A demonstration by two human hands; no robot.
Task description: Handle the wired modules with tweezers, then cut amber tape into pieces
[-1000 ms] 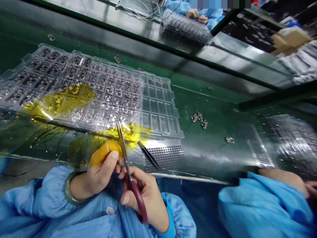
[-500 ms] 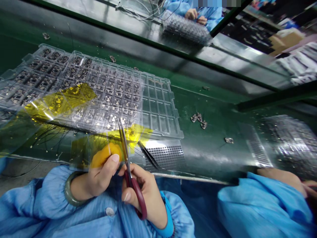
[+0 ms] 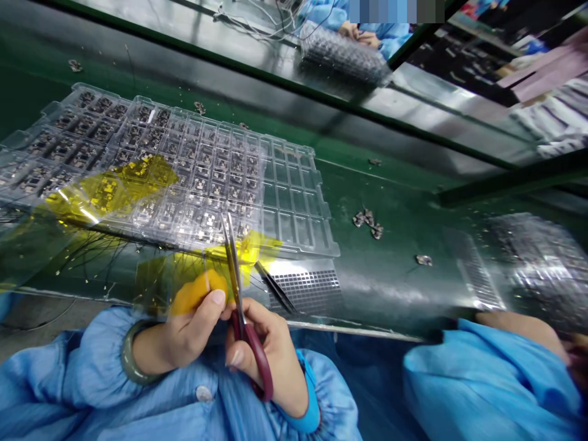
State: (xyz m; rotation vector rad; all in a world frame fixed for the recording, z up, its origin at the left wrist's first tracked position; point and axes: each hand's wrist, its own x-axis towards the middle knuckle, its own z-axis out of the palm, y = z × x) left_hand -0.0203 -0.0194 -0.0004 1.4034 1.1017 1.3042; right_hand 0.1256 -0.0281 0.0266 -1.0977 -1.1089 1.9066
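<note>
My left hand (image 3: 193, 321) pinches a yellow transparent film (image 3: 158, 278) between thumb and fingers; the fingers show orange through it. My right hand (image 3: 264, 352) grips a pair of scissors (image 3: 257, 358) with dark red handles, its blades pointing up and slightly apart at the tips. The blades pass beside the film at my left fingertips; whether they touch it I cannot tell. More yellow film (image 3: 250, 248) lies behind the blades. Dark tweezers (image 3: 278, 291) rest just right of it, on a sheet with rows of small dark rectangles (image 3: 310, 282).
Clear plastic trays (image 3: 298, 196) hold many small circuit boards, with another yellow strip (image 3: 114, 184) across them. Thin black wires (image 3: 98, 245) lie along the near tray edge. Loose small parts (image 3: 367, 219) dot the green table. A co-worker's blue sleeve (image 3: 487, 380) is at right; another person's hands (image 3: 362, 35) work beyond the rail.
The scissor blades have opened a little at the tips and shifted slightly right. My left hand and its film have moved slightly right, towards the scissors.
</note>
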